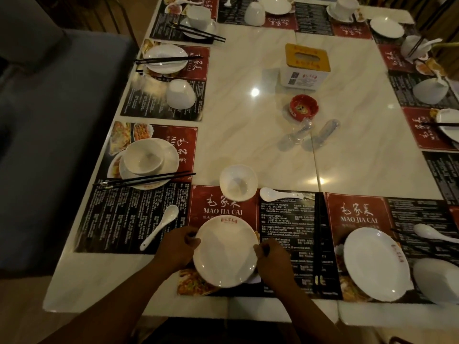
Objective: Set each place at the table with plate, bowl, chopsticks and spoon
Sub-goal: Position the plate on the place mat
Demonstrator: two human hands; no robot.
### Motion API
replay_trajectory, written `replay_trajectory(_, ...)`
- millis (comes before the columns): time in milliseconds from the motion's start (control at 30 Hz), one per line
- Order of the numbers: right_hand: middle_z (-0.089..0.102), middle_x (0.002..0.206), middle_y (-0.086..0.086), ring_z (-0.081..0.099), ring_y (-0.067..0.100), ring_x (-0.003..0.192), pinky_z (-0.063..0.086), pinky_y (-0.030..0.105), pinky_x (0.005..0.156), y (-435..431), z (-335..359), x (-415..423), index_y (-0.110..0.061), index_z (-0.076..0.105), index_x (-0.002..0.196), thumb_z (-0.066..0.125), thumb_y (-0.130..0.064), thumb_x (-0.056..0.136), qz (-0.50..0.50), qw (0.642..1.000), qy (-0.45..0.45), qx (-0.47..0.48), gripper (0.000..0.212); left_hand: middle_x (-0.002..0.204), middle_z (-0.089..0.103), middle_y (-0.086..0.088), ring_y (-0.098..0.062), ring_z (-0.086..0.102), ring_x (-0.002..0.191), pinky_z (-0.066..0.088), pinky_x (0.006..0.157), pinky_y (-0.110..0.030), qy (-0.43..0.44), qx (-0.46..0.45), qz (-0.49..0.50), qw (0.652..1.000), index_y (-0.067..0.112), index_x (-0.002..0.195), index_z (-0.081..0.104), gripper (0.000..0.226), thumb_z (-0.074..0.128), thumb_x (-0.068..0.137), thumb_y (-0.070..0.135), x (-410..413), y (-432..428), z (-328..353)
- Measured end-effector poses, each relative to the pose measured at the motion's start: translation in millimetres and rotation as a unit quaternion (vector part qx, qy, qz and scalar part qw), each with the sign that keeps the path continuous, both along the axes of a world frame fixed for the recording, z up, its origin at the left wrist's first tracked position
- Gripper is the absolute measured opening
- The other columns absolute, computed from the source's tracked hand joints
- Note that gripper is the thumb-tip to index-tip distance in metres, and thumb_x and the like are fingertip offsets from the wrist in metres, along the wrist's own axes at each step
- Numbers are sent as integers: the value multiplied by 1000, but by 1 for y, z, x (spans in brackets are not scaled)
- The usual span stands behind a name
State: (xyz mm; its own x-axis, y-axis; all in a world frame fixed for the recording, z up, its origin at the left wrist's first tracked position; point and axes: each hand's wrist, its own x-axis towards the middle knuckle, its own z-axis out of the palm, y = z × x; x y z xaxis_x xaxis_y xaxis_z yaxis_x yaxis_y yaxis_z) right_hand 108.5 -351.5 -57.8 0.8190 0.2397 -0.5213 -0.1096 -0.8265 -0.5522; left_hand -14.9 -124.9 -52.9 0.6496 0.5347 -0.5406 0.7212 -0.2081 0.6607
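Your left hand (177,247) and right hand (272,254) pinch opposite rims of a white plate (224,252), fingers curled at its edges. The plate sits low on the red-and-black placemat (223,204) at the near edge of the marble table (248,108); whether it rests flat or is slightly lifted cannot be told.

This place looks partly laid. An empty bowl (238,182) stands just beyond the plate at the mat's far edge, a ceramic spoon (280,194) lies beside the bowl, and black chopsticks (318,239) run along the mat's right side.

To your left, the corner setting (143,160) has its bowl stacked on its plate with chopsticks across the rim, and a second spoon (160,225) lies near it. To your right, the neighbouring plate (375,264) sits with a bowl and spoon loosely placed around it.

Farther places appear unsorted: an overturned bowl (180,94) lies on its mat, and others are too blurred to judge. A tissue box (306,63) and a red dish (303,106) occupy the centre.

By this view, most settings remain to be tidied.
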Motion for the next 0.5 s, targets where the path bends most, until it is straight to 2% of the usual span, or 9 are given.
replay_trajectory(133, 68, 85, -4, 62, 12, 82, 49, 30, 78, 2, 0, -2, -16, 66, 93, 67, -27, 93, -22, 1000, -23, -4, 11, 94, 69, 8, -9, 66, 84, 59, 81, -40, -12, -12, -37, 999, 29, 114, 69, 27, 72, 89, 22, 0, 9, -2)
replay_trajectory(333, 67, 82, -5, 64, 11, 79, 53, 31, 75, 2, 3, -4, -20, 63, 87, 66, -25, 94, -34, 999, -4, 15, 9, 89, 67, 15, -2, 65, 81, 57, 72, -28, -21, -13, -71, 997, 36, 115, 65, 30, 73, 87, 27, -2, 16, -8)
replay_trajectory(400, 66, 82, -8, 63, 8, 78, 50, 25, 69, 2, 5, -5, -24, 62, 85, 66, -24, 94, -41, 999, -1, 19, 10, 90, 67, 15, -3, 65, 82, 57, 72, -28, -24, -19, -76, 997, 37, 114, 65, 29, 73, 87, 28, -2, 17, -8)
replay_trajectory(500, 67, 83, -7, 65, 6, 70, 45, 11, 51, 2, 7, -5, -25, 60, 85, 65, -24, 95, -55, 998, 14, 24, 12, 91, 68, 13, -4, 65, 84, 58, 77, -33, -22, -21, -86, 996, 39, 114, 65, 29, 72, 88, 29, -3, 18, -8)
